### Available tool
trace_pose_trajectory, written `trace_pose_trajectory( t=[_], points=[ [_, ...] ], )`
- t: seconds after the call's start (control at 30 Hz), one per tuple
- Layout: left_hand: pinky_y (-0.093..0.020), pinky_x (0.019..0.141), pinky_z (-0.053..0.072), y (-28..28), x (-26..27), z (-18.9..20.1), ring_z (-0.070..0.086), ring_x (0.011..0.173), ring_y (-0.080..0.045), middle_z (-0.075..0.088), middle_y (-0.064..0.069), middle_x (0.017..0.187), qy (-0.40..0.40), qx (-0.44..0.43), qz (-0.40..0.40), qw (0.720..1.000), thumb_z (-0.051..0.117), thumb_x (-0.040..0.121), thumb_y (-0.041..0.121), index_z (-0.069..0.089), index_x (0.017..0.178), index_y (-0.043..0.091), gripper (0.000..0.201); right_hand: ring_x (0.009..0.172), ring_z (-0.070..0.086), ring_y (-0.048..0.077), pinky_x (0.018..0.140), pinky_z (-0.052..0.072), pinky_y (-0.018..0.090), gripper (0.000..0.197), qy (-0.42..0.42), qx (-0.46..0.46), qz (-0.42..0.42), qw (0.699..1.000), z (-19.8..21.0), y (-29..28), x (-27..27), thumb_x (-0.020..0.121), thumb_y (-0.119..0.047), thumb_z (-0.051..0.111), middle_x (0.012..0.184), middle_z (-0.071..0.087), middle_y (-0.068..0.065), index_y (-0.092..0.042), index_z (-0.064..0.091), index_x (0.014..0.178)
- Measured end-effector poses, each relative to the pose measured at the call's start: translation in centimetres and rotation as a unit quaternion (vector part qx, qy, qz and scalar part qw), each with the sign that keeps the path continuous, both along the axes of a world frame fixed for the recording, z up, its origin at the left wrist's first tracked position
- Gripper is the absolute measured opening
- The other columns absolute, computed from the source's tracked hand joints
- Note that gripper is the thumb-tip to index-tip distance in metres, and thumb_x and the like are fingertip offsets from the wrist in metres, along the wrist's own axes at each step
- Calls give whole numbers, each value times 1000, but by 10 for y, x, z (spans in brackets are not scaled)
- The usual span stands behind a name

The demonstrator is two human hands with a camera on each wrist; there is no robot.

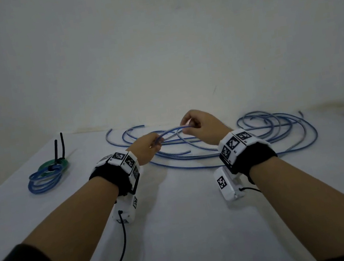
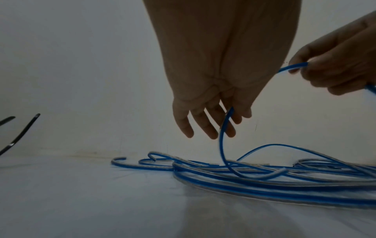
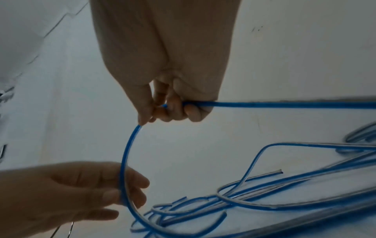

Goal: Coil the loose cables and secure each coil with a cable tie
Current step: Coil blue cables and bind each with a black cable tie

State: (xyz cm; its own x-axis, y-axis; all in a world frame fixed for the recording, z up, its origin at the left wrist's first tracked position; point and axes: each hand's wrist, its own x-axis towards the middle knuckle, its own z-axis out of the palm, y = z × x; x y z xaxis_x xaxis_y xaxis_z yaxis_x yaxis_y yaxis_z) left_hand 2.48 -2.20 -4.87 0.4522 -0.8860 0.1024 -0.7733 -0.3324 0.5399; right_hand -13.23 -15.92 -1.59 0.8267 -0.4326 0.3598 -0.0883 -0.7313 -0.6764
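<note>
Near edge: two forearms with wrist cameras reach over the white table. Step in hand looks like starting a new coil from one loose blue cable, bent into an arc between both hands above the pile.

Right hand is clenched around the cable, fingers curled over it and thumb pinching near the end, raised a bit higher than the left. Left hand has relaxed, nearly straight fingers; thumb and fingers seem to lightly pinch the strand as it runs down to the table, though the grip is loose.

Rest of the loose cables lie tangled mid-table and to the right, far side. Finished coils, blue and green, sit far left with black cable ties sticking up.

Next move likely calls for closing the arc into a first loop, left hand feeding slack without snagging the pile.
</note>
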Motion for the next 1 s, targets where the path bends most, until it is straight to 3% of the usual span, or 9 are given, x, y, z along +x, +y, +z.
trace_pose_trajectory(
  t=[0.17, 0.33, 0.43, 0.5, 0.57, 0.67, 0.77, 0.87, 1.0],
  points=[
    [-33, 98, 44, -3, -6, 2, 59, 109, -24, 64, -11, 116, 19, -53, 7, 998, 52, 92, 8, 59, 115, 5, 24, 53, 43, 0, 57, 38, 8, 5, -116, 17, -36, 992, 6, -3, -7, 89, -10, 58, 62, 46, -4, -14, 61, 90],
    [-28, 87, 46, -4, -13, 6, 62, 93, -18, 68, -9, 103, 27, -74, -1, 997, 51, 93, 11, 61, 97, 8, 11, 65, 51, 7, 66, 43, 12, 8, -225, 66, -89, 968, 15, -3, -9, 92, -7, 51, 70, 51, -4, -14, 56, 91],
    [-31, 82, 45, -2, -21, 9, 64, 80, -10, 68, -1, 88, 172, -107, -1, 979, 43, 98, 22, 53, 88, 13, 16, 64, 48, 7, 62, 41, 9, 10, -258, 72, -116, 956, 19, -2, -10, 94, -4, 47, 68, 48, -3, -12, 53, 93],
    [-35, 84, 46, 1, -24, 11, 67, 77, -15, 69, 0, 78, 301, -134, -2, 944, 37, 100, 29, 50, 83, 15, 26, 63, 47, 7, 58, 39, 7, 10, -279, 82, -150, 945, 20, -4, -9, 94, -4, 44, 67, 48, -3, -12, 50, 94],
    [-39, 84, 50, 6, -28, 15, 69, 71, -20, 66, -3, 69, 365, -163, -16, 917, 35, 101, 31, 49, 81, 13, 30, 63, 47, 7, 55, 38, 4, 9, -292, 89, -183, 935, 20, -6, -8, 95, -4, 42, 68, 49, -3, -11, 48, 95],
    [-38, 67, 58, 12, -34, 26, 58, 54, -17, 51, -4, 61, 415, -189, 1, 890, 34, 101, 31, 51, 80, 9, 35, 64, 48, 7, 55, 36, 6, 11, -279, 91, -225, 929, 18, -9, -6, 96, -5, 40, 72, 56, 3, -3, 51, 100],
    [-20, 45, 44, 13, -33, 37, 37, 45, -11, 36, -1, 61, 484, -231, 31, 844, 29, 102, 28, 52, 75, 7, 42, 64, 48, 10, 57, 37, 15, 15, -271, 95, -285, 914, 17, -9, -7, 97, -7, 39, 85, 65, 14, -1, 52, 102],
    [-19, 45, 40, 19, -31, 47, 42, 47, -10, 42, -2, 68, 525, -279, 0, 804, 32, 100, 19, 52, 75, 9, 33, 71, 53, 19, 59, 38, 21, 16, -240, 91, -327, 909, 14, -10, -6, 98, -10, 38, 89, 68, 15, -4, 52, 101],
    [-17, 43, 35, 21, -38, 60, 40, 42, -9, 46, 0, 60, 482, -352, -39, 801, 34, 101, 22, 46, 81, 16, 24, 67, 60, 27, 57, 47, 34, 13, -88, 53, -287, 952, 0, -5, 5, 97, -13, 39, 87, 67, 17, -10, 52, 94]
  ],
)
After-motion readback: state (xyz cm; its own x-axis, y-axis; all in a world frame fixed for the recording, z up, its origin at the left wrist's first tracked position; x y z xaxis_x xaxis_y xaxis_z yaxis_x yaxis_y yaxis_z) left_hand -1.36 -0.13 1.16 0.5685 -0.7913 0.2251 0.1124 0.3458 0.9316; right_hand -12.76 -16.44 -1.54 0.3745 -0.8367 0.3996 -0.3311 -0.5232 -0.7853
